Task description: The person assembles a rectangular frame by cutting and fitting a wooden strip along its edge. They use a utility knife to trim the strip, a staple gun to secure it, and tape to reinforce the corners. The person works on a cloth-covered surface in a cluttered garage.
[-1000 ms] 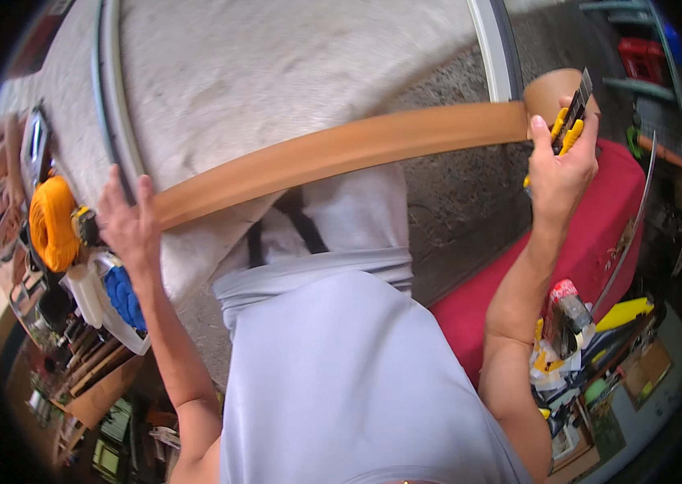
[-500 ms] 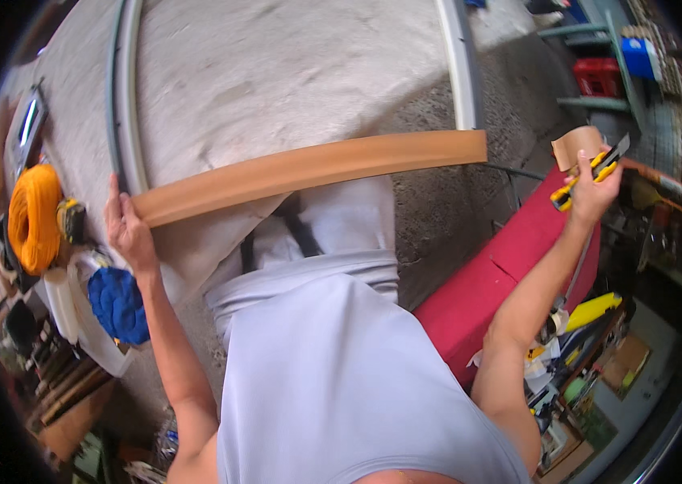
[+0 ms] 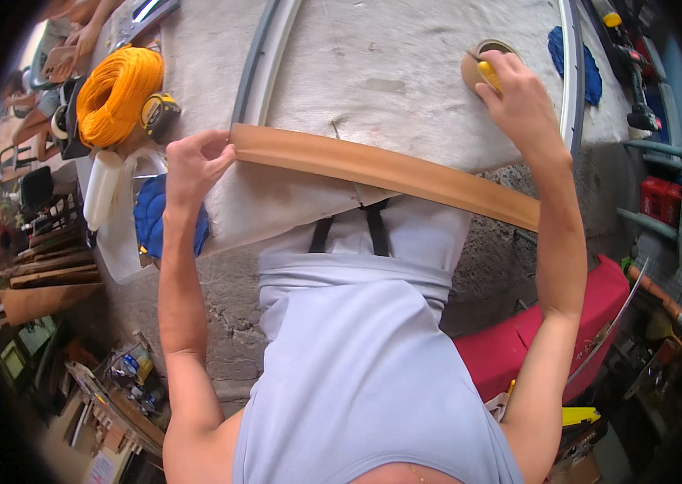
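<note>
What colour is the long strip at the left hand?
Plain tan-brown; the strip shows best in the head view.

Head camera: left of a side-by-side pair on my head.
Direction: downward, past my pale grey sleeveless cloth shirt (image 3: 357,363) at lower centre, to the broad off-white mottled work surface (image 3: 349,48) at upper centre.
Nearness: close; my bare left hand (image 3: 193,171) left of centre, bare right hand (image 3: 521,98) upper right.
Fisheye rim: straight edges bend, corners black.

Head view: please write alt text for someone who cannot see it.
A person's left hand touches the left end of a brown tape strip; the right hand, holding a yellow utility knife, is at a brown tape roll on the pale sheet. Orange rope lies at left.
</note>
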`<control>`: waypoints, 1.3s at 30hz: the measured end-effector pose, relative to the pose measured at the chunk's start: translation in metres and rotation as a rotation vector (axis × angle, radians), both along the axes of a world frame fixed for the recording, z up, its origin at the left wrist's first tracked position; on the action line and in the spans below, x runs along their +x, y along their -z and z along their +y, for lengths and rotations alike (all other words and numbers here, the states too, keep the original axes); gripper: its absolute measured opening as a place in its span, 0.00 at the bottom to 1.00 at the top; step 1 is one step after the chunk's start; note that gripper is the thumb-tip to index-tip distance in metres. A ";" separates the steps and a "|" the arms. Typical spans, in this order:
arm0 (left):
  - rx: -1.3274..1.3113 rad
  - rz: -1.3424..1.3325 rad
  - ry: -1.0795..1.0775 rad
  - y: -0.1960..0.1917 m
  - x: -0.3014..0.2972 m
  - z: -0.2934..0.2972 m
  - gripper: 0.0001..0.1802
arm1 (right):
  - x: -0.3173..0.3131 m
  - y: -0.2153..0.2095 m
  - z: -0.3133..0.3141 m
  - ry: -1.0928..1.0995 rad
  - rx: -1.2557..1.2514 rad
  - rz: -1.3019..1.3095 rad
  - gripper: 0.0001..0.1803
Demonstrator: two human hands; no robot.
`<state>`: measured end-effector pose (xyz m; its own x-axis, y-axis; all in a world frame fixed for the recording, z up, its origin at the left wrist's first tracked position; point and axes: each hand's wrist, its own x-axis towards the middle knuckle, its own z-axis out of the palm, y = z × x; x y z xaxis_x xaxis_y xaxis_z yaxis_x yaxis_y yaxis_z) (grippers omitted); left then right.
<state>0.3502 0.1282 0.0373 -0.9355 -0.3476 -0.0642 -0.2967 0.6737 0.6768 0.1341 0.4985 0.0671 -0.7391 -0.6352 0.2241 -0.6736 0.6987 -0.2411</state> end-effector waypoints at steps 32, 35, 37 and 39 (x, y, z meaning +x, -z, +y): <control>-0.405 0.024 0.249 -0.013 0.017 0.057 0.14 | 0.111 0.008 0.192 0.611 -0.119 -0.362 0.12; -0.293 0.033 0.363 -0.003 0.005 0.116 0.17 | 0.108 0.012 0.194 0.617 -0.149 -0.349 0.12; -0.201 0.089 0.455 0.001 -0.007 0.167 0.19 | 0.104 0.017 0.198 0.608 -0.197 -0.351 0.13; -0.128 0.068 0.558 0.003 -0.020 0.220 0.19 | 0.100 0.022 0.202 0.618 -0.201 -0.350 0.14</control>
<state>0.3304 0.3480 0.0342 -0.9800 0.1986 0.0130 0.1686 0.7937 0.5844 0.2337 0.7000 0.0448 -0.9984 -0.0515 -0.0227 -0.0315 0.8456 -0.5329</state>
